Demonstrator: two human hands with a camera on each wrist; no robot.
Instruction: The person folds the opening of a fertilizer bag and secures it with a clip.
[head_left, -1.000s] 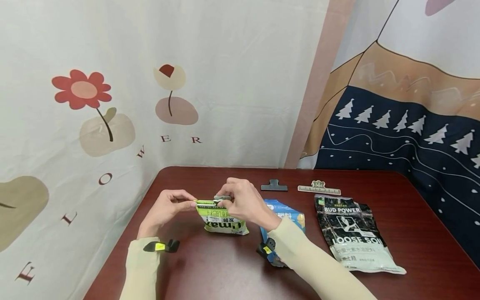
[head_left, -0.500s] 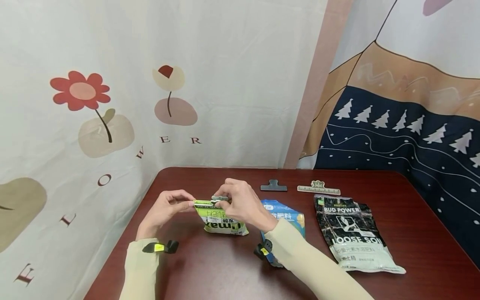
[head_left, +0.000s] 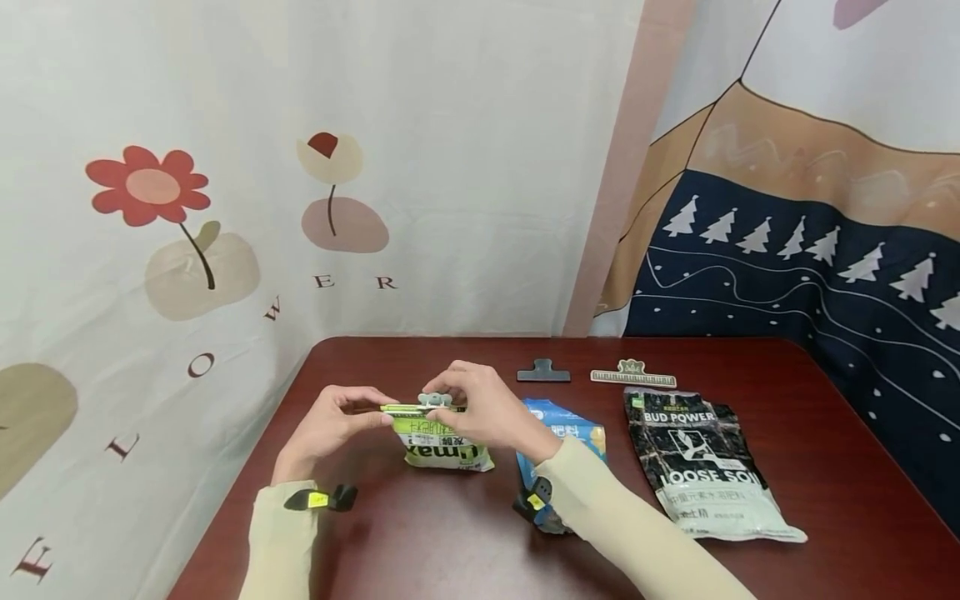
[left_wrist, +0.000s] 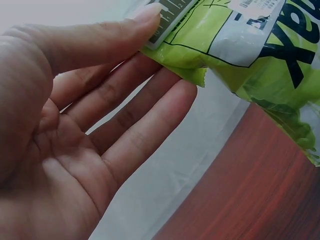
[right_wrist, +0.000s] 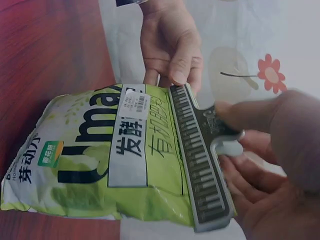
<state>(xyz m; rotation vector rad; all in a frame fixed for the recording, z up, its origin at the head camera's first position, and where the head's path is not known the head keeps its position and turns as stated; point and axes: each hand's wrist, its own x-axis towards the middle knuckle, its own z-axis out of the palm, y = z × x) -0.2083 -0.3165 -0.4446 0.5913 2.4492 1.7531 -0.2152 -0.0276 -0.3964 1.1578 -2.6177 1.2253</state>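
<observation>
A green and white fertilizer bag (head_left: 444, 457), marked Umax, stands upside down in the head view. Across its top edge sits a wide clip (right_wrist: 200, 162) with a piano-key pattern. My right hand (head_left: 483, 408) has its thumb and fingers at the clip's grey handle (head_left: 435, 400); in the right wrist view the thumb lies on one side of it and the fingers on the other. My left hand (head_left: 326, 429) pinches the bag's corner at the clip's left end, thumb in front (left_wrist: 150, 20) and fingers behind.
A blue bag (head_left: 562, 417) lies partly hidden behind the right wrist. To its right is a black and white Loose Soil bag (head_left: 708, 462). Further back on the red-brown table (head_left: 435, 550) lie a dark clip (head_left: 543, 372) and a pale patterned clip (head_left: 633, 375).
The clip's handle now shows more plainly between the right thumb and fingers, which have spread somewhat. Both hands stay at the bag's top edge. The head view has shifted slightly.
</observation>
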